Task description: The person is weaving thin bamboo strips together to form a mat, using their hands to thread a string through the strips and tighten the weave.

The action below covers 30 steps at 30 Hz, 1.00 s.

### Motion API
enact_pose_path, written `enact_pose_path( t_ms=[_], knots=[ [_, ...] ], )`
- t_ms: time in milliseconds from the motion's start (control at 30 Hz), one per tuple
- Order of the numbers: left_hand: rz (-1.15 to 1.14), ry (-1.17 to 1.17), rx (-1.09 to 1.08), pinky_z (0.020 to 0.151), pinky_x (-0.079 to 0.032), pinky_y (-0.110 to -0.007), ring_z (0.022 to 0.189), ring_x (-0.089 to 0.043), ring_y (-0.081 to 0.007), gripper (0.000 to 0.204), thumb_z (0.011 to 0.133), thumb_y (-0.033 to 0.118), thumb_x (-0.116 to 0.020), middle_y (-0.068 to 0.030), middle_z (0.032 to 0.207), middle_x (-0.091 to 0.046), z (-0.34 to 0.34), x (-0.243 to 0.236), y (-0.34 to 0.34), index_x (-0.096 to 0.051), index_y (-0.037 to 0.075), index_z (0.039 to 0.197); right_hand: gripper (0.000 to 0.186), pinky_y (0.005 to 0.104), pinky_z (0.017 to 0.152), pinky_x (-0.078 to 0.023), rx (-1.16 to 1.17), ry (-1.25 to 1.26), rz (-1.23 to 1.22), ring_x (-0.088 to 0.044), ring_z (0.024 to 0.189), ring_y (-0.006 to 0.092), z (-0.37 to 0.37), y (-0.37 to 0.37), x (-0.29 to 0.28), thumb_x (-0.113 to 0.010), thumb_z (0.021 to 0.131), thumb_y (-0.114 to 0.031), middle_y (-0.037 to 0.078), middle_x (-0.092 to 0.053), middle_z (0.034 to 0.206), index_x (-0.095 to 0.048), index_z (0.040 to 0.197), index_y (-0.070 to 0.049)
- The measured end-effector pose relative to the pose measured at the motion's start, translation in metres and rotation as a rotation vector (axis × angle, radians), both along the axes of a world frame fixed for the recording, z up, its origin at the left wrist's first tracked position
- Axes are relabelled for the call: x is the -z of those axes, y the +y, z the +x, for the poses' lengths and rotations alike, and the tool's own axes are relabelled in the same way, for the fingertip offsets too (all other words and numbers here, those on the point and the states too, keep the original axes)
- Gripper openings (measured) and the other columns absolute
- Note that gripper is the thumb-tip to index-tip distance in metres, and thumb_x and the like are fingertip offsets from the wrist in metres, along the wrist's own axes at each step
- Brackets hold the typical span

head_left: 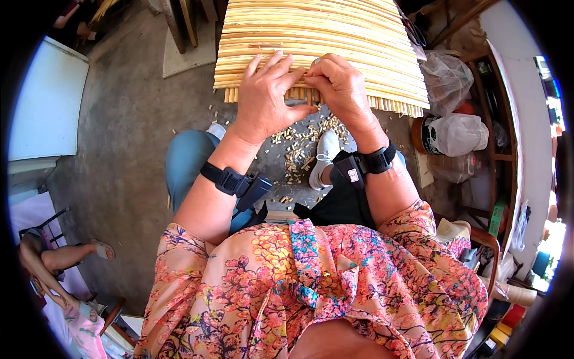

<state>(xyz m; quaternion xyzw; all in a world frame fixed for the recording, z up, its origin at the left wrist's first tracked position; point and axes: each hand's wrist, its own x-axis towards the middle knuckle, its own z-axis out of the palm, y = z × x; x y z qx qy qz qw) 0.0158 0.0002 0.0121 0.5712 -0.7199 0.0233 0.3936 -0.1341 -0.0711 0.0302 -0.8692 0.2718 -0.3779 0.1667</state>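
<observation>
Concrete floor (131, 119) with small cut bits (296, 146) at 12 o'clock of the knees | bamboo mat (317, 42) at 12 o'clock | left hand (263, 99) flat, fingers spread on mat edge | right hand (338, 87) pinching a slat end (311, 94) | plastic bags (454, 119) at 3 o'clock

Both forearms extend forward, bare, each with a black wrist strap. Left hand (263, 99) lies palm down, fingers spread and angled right. Right hand (338, 87) sits just beside it, fingers curled, tips pinched in against the left fingertips.
</observation>
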Motion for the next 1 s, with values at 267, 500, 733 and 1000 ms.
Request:
enact_pose_path(
  t_ms=[267, 500, 733, 1000],
  knots=[
    [-0.015, -0.032, -0.009, 0.100, -0.030, -0.047, 0.117, -0.049, -0.0294, 0.063, 0.052, 0.039, -0.080, -0.0117, 0.113, -0.060, 0.000, 0.007, 0.001, -0.065, 0.010, 0.105, 0.012, 0.0277, 0.059, -0.046, 0.021, -0.403, 0.249, -0.059, 0.066, 0.0175, 0.009, 0.001, -0.017, -0.066, 0.074, 0.000, 0.008, -0.058, 0.073, -0.054, 0.075, -0.002],
    [-0.074, -0.063, -0.016, 0.099, -0.030, -0.047, 0.116, -0.047, -0.0303, 0.064, 0.054, 0.046, -0.075, -0.0105, 0.114, -0.057, -0.008, 0.009, 0.000, -0.061, 0.011, 0.106, 0.006, 0.0181, 0.056, -0.045, -0.150, -0.564, 0.663, -0.054, 0.062, 0.0073, 0.010, 0.011, -0.037, -0.046, 0.093, -0.005, 0.004, -0.057, 0.070, -0.046, 0.088, -0.002],
    [-0.037, -0.065, -0.007, 0.099, -0.029, -0.046, 0.115, -0.046, -0.0284, 0.060, 0.053, 0.039, -0.077, -0.0122, 0.114, -0.056, -0.006, 0.008, 0.000, -0.065, 0.013, 0.106, 0.004, 0.0171, 0.048, -0.038, -0.081, -0.356, 0.352, -0.047, 0.055, 0.0033, -0.002, 0.030, -0.087, -0.051, 0.090, -0.005, 0.001, -0.056, 0.066, -0.052, 0.087, -0.004],
    [-0.043, -0.071, 0.004, 0.098, -0.030, -0.046, 0.113, -0.047, -0.0275, 0.059, 0.052, 0.037, -0.077, -0.0114, 0.110, -0.058, -0.005, 0.007, 0.001, -0.066, 0.011, 0.104, 0.005, 0.0232, 0.051, -0.043, -0.007, -0.196, 0.161, -0.054, 0.054, 0.0103, 0.007, 0.036, -0.093, -0.058, 0.086, -0.004, 0.004, -0.056, 0.060, -0.053, 0.085, -0.004]
  ],
)
